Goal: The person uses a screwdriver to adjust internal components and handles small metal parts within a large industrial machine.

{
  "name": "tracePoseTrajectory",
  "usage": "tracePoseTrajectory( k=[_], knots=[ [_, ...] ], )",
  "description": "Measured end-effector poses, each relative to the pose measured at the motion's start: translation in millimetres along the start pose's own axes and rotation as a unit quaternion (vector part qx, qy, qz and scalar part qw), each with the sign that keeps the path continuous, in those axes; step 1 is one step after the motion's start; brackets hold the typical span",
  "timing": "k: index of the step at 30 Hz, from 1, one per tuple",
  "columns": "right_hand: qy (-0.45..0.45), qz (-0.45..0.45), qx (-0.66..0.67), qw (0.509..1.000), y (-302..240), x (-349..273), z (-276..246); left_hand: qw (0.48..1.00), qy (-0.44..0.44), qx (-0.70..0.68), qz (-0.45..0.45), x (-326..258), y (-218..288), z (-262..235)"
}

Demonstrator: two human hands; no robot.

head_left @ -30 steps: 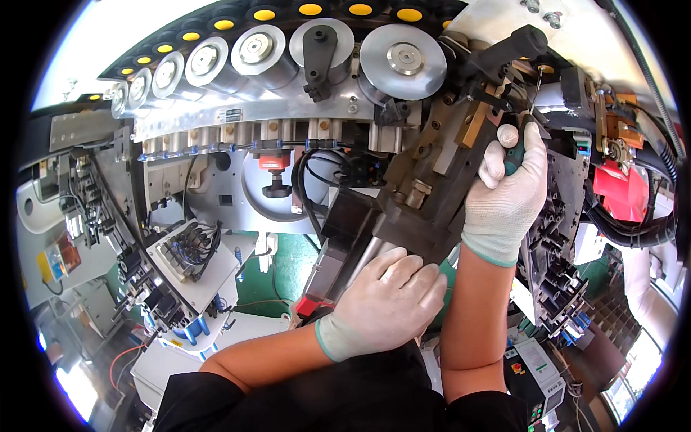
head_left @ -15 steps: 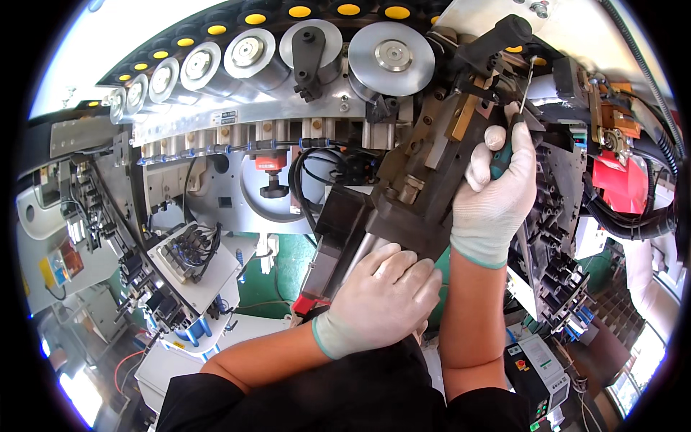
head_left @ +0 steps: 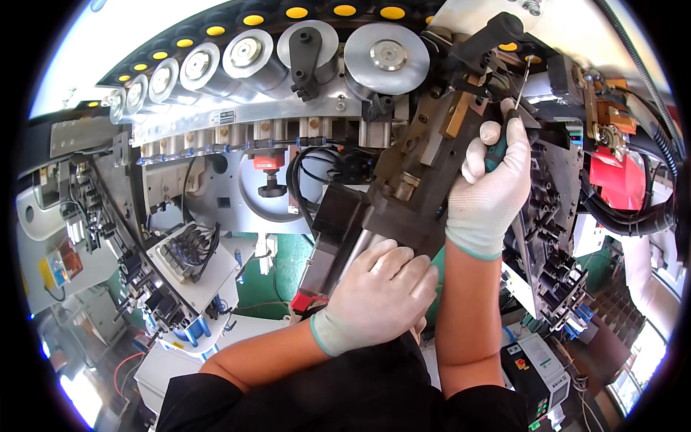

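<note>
Gloved in white with a green cuff, my right hand (head_left: 495,180) is closed round the green handle of a screwdriver (head_left: 497,153). Its thin metal shaft points up and away, past the dark end of a long machine slide (head_left: 425,162). A brass-coloured bar (head_left: 455,115) lies along that slide, just left of the screwdriver. My left hand (head_left: 378,291), gloved alike, is closed with curled fingers at the slide's near end, beside a silver rod (head_left: 360,252). Whatever is under the left fingers is hidden by the hand.
A row of silver rollers (head_left: 387,54) runs along the machine's back left. Below it sits a red block with a black knob (head_left: 271,183). Cables (head_left: 299,183) loop left of the slide. Dark tooling (head_left: 551,237) stands at the right, and a control box (head_left: 536,367) lower right.
The view has shifted slightly, moving the machine a little left in the picture. Both hands keep nearly the same places and grips.
</note>
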State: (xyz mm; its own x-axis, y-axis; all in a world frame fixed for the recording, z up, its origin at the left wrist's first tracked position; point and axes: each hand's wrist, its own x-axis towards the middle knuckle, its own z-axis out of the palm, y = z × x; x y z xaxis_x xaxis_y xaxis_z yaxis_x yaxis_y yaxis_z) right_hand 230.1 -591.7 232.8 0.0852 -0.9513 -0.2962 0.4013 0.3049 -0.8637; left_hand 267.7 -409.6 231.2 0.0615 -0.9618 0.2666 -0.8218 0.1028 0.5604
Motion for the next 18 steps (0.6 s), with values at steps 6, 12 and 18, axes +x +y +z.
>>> tracePoseTrajectory(
  k=[6,12,18],
  knots=[
    [-0.023,0.015,0.016,0.999,-1,9,-5,1.0,-0.002,0.007,0.01,1,0,1],
    [-0.008,0.002,-0.021,1.0,-3,-4,-3,1.0,-0.012,0.014,0.012,-1,0,-2],
    [-0.077,-0.024,-0.144,0.986,-17,-32,-23,1.0,0.0,0.002,0.007,-1,3,-3]
  ],
)
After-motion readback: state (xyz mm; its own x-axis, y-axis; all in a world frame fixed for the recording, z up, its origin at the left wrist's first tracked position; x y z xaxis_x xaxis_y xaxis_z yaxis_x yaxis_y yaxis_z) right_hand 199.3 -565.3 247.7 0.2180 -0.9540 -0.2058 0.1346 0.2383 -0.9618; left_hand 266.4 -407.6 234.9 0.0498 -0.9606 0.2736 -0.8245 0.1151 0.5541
